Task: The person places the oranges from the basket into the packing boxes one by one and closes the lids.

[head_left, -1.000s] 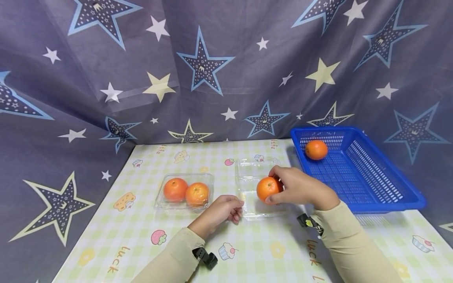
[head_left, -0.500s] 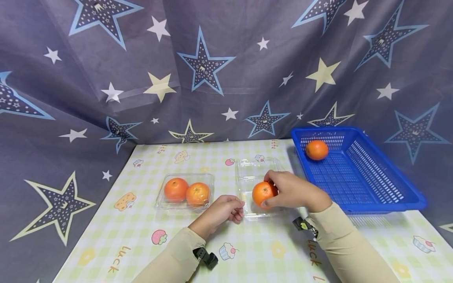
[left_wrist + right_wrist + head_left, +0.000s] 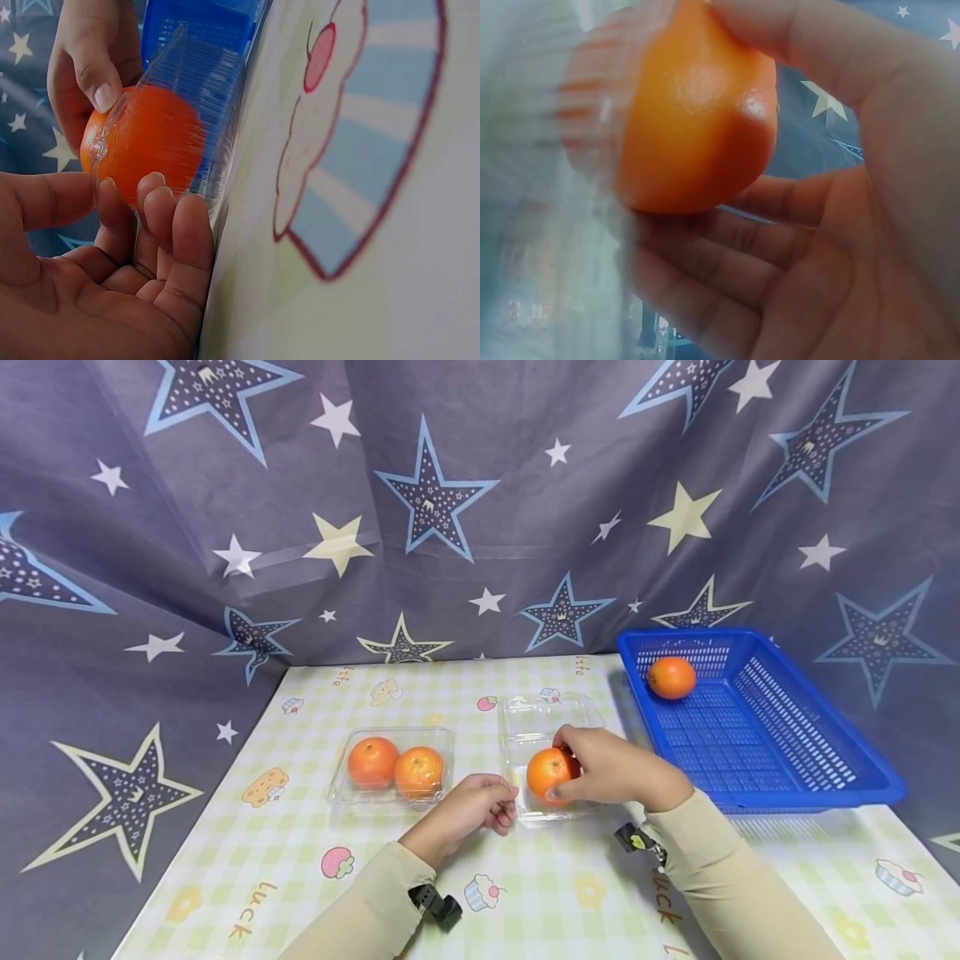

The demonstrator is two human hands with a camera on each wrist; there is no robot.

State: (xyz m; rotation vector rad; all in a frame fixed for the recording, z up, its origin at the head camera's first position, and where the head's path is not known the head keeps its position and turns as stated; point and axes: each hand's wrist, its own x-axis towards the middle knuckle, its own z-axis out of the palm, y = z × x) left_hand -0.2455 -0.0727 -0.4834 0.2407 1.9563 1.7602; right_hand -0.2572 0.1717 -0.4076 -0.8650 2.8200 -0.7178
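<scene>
Observed, held between thumb and fingers of the right hand (image 3: 618,766), one round, glossy orange fruit (image 3: 550,774); grip narrowed to the fruit's breadth. Located partly below the rim of the near half of an opened, hinged clear plastic container (image 3: 532,731); unable to tell whether resting on its base. Between eight and nine o'clock from the fruit, found the left hand (image 3: 471,802), pinching the container's rim. Farther out at nine, sighted a closed clear plastic box (image 3: 341,792) with two round orange fruits (image 3: 372,762) inside. Between two and three, recorded a blue rectangular perforated plastic basket (image 3: 738,714), holding another orange fruit (image 3: 671,677) at its ten o'clock. Beneath, noted a green-and-white checked surface (image 3: 285,860); at twelve, grey-purple star-printed fabric (image 3: 487,452).
</scene>
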